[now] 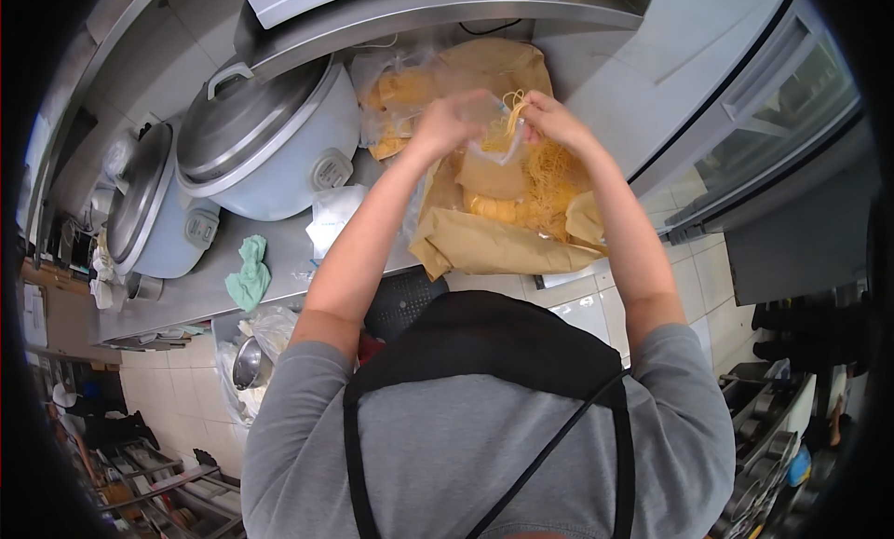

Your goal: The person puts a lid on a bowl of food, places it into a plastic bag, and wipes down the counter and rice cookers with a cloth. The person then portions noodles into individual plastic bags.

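Observation:
My right hand [553, 122] pinches a small bunch of thin yellow noodles [515, 110]. A clear plastic bag [501, 155] hangs between my two hands, its rim close to the right fingers. My left hand [449, 126] is at the bag's left side, its fingers smeared by motion, so their grip does not show. Beneath both hands lies a large brown paper sack [503, 245], folded open. Loose yellow noodles [549, 180] fill its right part, and more wrapped yellow noodles [492, 208] lie near its front.
Two big rice cookers, a nearer one [270, 180] and a farther one [158, 231], stand on the steel counter [293, 236] at left. A green cloth [249, 273] lies at the counter edge. Bagged yellow food [396, 90] sits beside the sack. A glass-door fridge [792, 92] stands at right.

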Demonstrator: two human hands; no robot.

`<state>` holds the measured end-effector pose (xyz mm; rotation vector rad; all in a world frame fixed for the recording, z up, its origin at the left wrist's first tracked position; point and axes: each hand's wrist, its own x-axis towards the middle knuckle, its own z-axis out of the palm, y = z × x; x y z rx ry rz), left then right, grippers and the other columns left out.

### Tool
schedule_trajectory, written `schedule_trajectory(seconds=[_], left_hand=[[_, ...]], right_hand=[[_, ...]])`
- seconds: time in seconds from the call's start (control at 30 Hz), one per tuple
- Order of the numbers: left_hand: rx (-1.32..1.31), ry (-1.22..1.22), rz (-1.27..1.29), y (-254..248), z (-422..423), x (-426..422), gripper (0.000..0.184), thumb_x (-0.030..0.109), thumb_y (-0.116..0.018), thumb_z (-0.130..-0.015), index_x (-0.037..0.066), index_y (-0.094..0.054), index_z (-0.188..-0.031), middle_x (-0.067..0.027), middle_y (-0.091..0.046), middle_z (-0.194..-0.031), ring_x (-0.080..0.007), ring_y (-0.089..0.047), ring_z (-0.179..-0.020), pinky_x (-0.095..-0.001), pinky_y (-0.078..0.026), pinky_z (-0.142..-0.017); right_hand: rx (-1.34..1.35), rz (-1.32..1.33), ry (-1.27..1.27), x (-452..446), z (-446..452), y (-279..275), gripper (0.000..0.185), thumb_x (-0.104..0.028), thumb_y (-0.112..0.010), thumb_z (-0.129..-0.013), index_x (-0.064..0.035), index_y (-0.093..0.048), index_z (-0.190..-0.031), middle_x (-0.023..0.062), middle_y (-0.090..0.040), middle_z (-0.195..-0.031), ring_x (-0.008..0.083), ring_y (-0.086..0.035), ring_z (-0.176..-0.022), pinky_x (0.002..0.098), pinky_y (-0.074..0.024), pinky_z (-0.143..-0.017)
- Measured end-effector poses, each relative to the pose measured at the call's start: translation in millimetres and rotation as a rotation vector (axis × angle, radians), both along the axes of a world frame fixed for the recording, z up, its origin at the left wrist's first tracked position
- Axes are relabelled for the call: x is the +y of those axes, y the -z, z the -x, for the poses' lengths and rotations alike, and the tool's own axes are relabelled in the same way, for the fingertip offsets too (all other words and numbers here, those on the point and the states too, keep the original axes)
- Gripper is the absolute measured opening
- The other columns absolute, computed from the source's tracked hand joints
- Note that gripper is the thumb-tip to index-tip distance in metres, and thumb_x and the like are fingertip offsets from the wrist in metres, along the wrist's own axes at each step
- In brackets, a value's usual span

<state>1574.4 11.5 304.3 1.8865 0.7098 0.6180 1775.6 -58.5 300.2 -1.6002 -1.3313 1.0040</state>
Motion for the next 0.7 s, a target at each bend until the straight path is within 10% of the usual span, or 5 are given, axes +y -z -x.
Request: schedule_trajectory(seconds=[0.27,0.37,0.7], left_hand=[[0.058,-0.016,-0.109,-17.0,-6.7,-12.5,0.050,0.007,-0.063,-0.063,0.002,-0.053,-0.112,0.0007,-0.047,-0.060,-0.0068,-0.047,-0.054,-0.0218,-0.040,-0.052],[0.085,0.007,-0.080,-15.4,-16.0,-13.7,0.033,0.011,-0.062,-0.067,0.001,-0.059,-0.099,-0.0023,-0.052,-0.061,-0.0084,-0.050,-0.055,-0.0235,-0.041,-0.052],[0.167,-0.109,-0.426,15.0,-15.0,7.0,0.021,0.020,-0.062,-0.073,0.000,-0.063,-0.078,-0.0120,-0.060,-0.064,-0.0195,-0.058,-0.054,-0.0323,-0.044,-0.054]], right_hand=[[0.041,-0.203,-0.202,2.8,24.3,-48.3,0.017,-0.008,-0.056,-0.077,-0.0051,-0.052,-0.093,-0.0020,-0.052,-0.067,0.0057,-0.046,-0.057,0.0198,-0.0372,-0.050],[-0.333,-0.239,-0.222,12.6,22.8,-43.7,0.012,-0.008,-0.059,-0.076,-0.0027,-0.058,-0.087,0.0007,-0.057,-0.069,0.0060,-0.049,-0.061,0.0207,-0.0389,-0.052],[-0.302,-0.315,0.086,-19.5,-2.3,-58.7,0.013,-0.007,-0.058,-0.070,-0.0007,-0.064,-0.079,0.0088,-0.063,-0.070,0.0164,-0.056,-0.062,0.0283,-0.0441,-0.059]])
